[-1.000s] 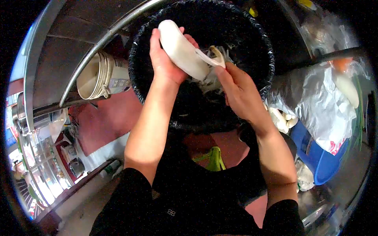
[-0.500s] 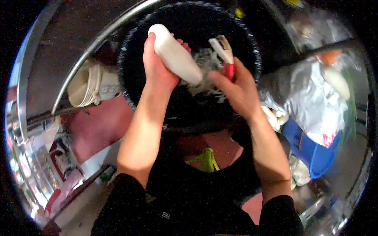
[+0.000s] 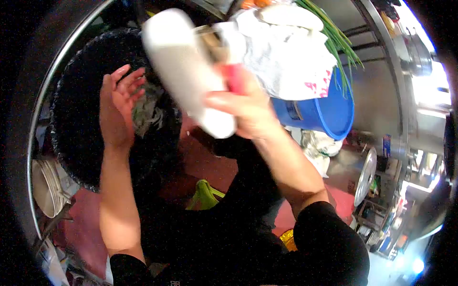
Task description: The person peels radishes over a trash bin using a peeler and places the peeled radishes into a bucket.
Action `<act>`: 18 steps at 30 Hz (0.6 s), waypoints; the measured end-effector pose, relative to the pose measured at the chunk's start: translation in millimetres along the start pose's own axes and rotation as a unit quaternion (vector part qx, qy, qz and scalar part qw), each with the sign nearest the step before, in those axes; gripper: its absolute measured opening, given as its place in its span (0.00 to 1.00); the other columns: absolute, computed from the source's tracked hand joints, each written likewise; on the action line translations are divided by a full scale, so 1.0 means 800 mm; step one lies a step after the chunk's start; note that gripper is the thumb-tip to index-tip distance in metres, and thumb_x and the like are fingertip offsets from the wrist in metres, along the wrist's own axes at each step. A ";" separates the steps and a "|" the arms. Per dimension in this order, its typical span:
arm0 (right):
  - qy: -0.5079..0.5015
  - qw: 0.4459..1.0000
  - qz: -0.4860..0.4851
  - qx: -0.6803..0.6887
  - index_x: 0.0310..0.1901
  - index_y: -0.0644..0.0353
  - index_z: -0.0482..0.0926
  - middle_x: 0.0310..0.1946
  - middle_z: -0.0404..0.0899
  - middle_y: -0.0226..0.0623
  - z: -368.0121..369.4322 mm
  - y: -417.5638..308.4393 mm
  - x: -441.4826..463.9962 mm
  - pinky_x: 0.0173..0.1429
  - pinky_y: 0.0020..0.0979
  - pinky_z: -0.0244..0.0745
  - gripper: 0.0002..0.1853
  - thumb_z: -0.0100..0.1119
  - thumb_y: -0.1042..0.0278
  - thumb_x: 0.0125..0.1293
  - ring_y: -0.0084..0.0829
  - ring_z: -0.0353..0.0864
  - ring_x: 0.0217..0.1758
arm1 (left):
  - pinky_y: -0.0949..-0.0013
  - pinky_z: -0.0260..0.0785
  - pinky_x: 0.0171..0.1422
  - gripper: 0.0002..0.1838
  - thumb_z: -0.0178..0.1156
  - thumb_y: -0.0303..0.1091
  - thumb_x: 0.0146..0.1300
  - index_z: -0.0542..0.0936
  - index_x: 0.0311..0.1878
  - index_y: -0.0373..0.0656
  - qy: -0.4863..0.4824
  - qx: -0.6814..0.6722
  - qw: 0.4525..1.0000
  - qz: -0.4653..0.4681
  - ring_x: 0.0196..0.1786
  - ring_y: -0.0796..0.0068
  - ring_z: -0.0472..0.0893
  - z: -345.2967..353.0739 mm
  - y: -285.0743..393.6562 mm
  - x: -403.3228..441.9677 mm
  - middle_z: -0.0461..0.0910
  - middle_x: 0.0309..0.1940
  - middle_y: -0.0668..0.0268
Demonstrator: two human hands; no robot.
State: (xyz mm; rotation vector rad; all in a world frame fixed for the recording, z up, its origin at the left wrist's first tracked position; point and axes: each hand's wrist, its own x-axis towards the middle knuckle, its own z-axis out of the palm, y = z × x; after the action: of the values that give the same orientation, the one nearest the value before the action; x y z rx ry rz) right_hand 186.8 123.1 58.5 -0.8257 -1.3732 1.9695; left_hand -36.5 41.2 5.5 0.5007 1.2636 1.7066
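A peeled white daikon (image 3: 177, 66), smeared by motion, is in my right hand (image 3: 250, 112), with the thumb over its lower end. The same hand also holds a peeler (image 3: 233, 77) with a red handle; its head is blurred behind the daikon. My left hand (image 3: 119, 107) is empty, fingers apart and slightly curled, above a bin lined with a black bag (image 3: 78, 90). Pale peelings (image 3: 149, 112) lie in the bin beside the left fingers.
A blue bucket (image 3: 341, 112) stands to the right, under a white plastic bag (image 3: 281, 64). Another daikon (image 3: 292, 17) and green onions (image 3: 334, 35) lie by the bag. Stacked beige buckets (image 3: 45, 188) sit at left. A metal rail (image 3: 52, 76) curves past the bin.
The daikon has passed from my left hand to my right, joining the peeler there. My left hand has opened. The view has swung right toward the blue bucket and white bag.
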 end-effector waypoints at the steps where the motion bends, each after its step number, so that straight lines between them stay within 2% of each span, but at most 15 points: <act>1: -0.011 0.997 0.028 0.077 0.62 0.67 0.67 0.51 0.79 0.41 -0.026 -0.031 -0.030 0.55 0.36 0.78 0.38 0.73 0.69 0.49 0.34 0.81 0.52 | 0.63 0.60 0.65 0.31 0.44 0.57 0.73 0.68 0.65 0.39 -0.009 0.015 1.000 -0.005 0.59 0.67 0.74 -0.005 -0.003 0.006 0.77 0.58 0.56; 2: 0.075 0.994 -0.047 0.071 0.62 0.68 0.67 0.52 0.79 0.45 -0.060 -0.037 -0.056 0.53 0.38 0.81 0.36 0.69 0.73 0.48 0.38 0.83 0.51 | 0.63 0.61 0.64 0.30 0.44 0.55 0.73 0.68 0.65 0.39 0.012 0.012 0.999 -0.028 0.58 0.65 0.74 -0.004 -0.003 0.008 0.77 0.57 0.54; 3: 0.160 0.982 -0.089 0.036 0.63 0.68 0.66 0.52 0.79 0.47 -0.083 -0.061 -0.085 0.47 0.37 0.84 0.37 0.67 0.71 0.49 0.38 0.85 0.46 | 0.63 0.61 0.64 0.30 0.44 0.55 0.73 0.68 0.65 0.39 0.006 0.010 0.999 -0.030 0.58 0.65 0.74 -0.008 -0.006 0.013 0.77 0.57 0.54; 4: 0.146 0.982 -0.089 -0.082 0.68 0.71 0.59 0.60 0.72 0.59 -0.129 -0.078 -0.116 0.41 0.36 0.88 0.42 0.63 0.51 0.59 0.44 0.84 0.49 | 0.62 0.61 0.64 0.30 0.45 0.54 0.73 0.68 0.65 0.39 0.014 -0.001 0.999 -0.050 0.58 0.65 0.74 -0.016 -0.009 0.017 0.77 0.58 0.54; 5: 0.220 0.966 -0.110 -0.081 0.69 0.68 0.59 0.60 0.72 0.58 -0.150 -0.093 -0.146 0.39 0.35 0.87 0.40 0.59 0.49 0.63 0.42 0.83 0.49 | 0.62 0.62 0.64 0.29 0.45 0.54 0.73 0.68 0.65 0.39 0.023 -0.011 0.997 -0.069 0.58 0.64 0.75 -0.023 -0.011 0.020 0.76 0.58 0.53; 6: 0.277 0.946 -0.114 -0.119 0.69 0.66 0.60 0.61 0.73 0.54 -0.191 -0.101 -0.175 0.38 0.32 0.86 0.37 0.57 0.52 0.65 0.41 0.83 0.49 | 0.62 0.62 0.65 0.29 0.45 0.53 0.73 0.67 0.66 0.39 0.027 -0.012 0.997 -0.073 0.58 0.64 0.75 -0.029 -0.012 0.024 0.75 0.59 0.53; 8: 0.402 0.902 -0.055 -0.146 0.67 0.64 0.65 0.58 0.76 0.49 -0.258 -0.111 -0.222 0.39 0.30 0.83 0.31 0.57 0.55 0.68 0.38 0.83 0.50 | 0.62 0.62 0.65 0.29 0.46 0.53 0.73 0.67 0.66 0.39 0.033 0.006 0.997 -0.073 0.58 0.63 0.75 -0.031 -0.014 0.024 0.75 0.60 0.52; 9: 0.441 0.887 -0.019 -0.137 0.65 0.64 0.68 0.53 0.79 0.47 -0.298 -0.110 -0.241 0.40 0.30 0.81 0.29 0.60 0.56 0.67 0.36 0.83 0.48 | 0.62 0.62 0.66 0.29 0.46 0.52 0.72 0.67 0.66 0.39 0.041 0.022 0.997 -0.068 0.59 0.63 0.75 -0.032 -0.013 0.025 0.74 0.60 0.52; 11: 0.474 0.862 0.102 -0.145 0.61 0.65 0.70 0.46 0.81 0.44 -0.372 -0.108 -0.267 0.37 0.30 0.80 0.29 0.64 0.57 0.65 0.36 0.85 0.43 | 0.62 0.62 0.66 0.28 0.47 0.51 0.72 0.67 0.66 0.39 0.037 0.026 0.996 -0.081 0.59 0.63 0.74 -0.032 -0.010 0.024 0.74 0.61 0.52; 13: 0.452 0.850 0.190 -0.192 0.57 0.65 0.73 0.39 0.81 0.42 -0.425 -0.098 -0.272 0.33 0.29 0.79 0.26 0.66 0.56 0.63 0.35 0.85 0.36 | 0.62 0.62 0.66 0.28 0.48 0.51 0.72 0.67 0.65 0.40 0.035 0.028 0.995 -0.093 0.60 0.63 0.74 -0.033 -0.017 0.029 0.74 0.61 0.53; 15: 0.415 0.845 0.227 -0.249 0.53 0.67 0.75 0.34 0.81 0.40 -0.478 -0.086 -0.265 0.30 0.29 0.78 0.26 0.69 0.55 0.61 0.31 0.82 0.29 | 0.62 0.62 0.66 0.28 0.48 0.51 0.72 0.67 0.66 0.40 0.031 0.033 0.993 -0.108 0.60 0.63 0.74 -0.039 -0.022 0.031 0.74 0.61 0.53; 18: 0.392 0.833 0.273 -0.278 0.48 0.65 0.79 0.30 0.82 0.38 -0.523 -0.071 -0.236 0.30 0.31 0.77 0.25 0.72 0.54 0.57 0.30 0.82 0.28 | 0.61 0.62 0.66 0.28 0.49 0.51 0.72 0.68 0.65 0.40 0.021 0.047 0.991 -0.124 0.59 0.63 0.74 -0.050 -0.033 0.037 0.74 0.61 0.54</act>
State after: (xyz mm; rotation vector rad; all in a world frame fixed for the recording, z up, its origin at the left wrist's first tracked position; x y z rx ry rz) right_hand 633.3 238.8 27.1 -2.2072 -1.2426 1.2361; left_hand -70.0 46.9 -39.9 0.3471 1.3809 1.4621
